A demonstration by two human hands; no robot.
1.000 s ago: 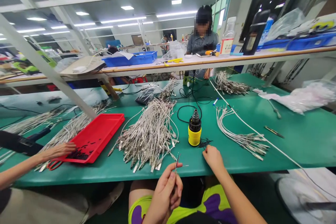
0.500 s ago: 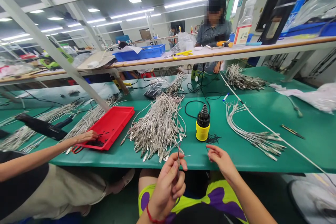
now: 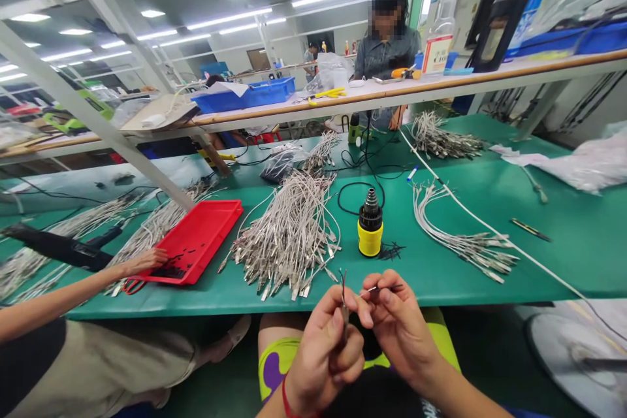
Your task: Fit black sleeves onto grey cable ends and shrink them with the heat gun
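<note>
My left hand (image 3: 326, 356) pinches a thin wire (image 3: 344, 307) upright between thumb and fingers. Its tip looks metallic. My right hand (image 3: 399, 330) sits close beside it, with finger and thumb shut on a small thin piece (image 3: 377, 288), too fine to name. Both hands are raised just off the near edge of the green workbench (image 3: 441, 281). Ahead of them stands a yellow cylinder with a black stepped cone (image 3: 369, 225), with small black pieces (image 3: 390, 251) at its foot. A large heap of braided silver cables with metal ends (image 3: 284, 241) lies to the left.
A co-worker's hand (image 3: 144, 261) reaches into a red tray (image 3: 191, 241) holding black bits. More cable bundles (image 3: 443, 137) lie on the bench, and a long white cable (image 3: 494, 232) crosses it. A shelf (image 3: 372, 95) with blue crates spans above, and a person stands beyond it.
My right hand has risen from the bench edge to beside my left hand and now pinches a small piece. The view has tilted and shifted slightly.
</note>
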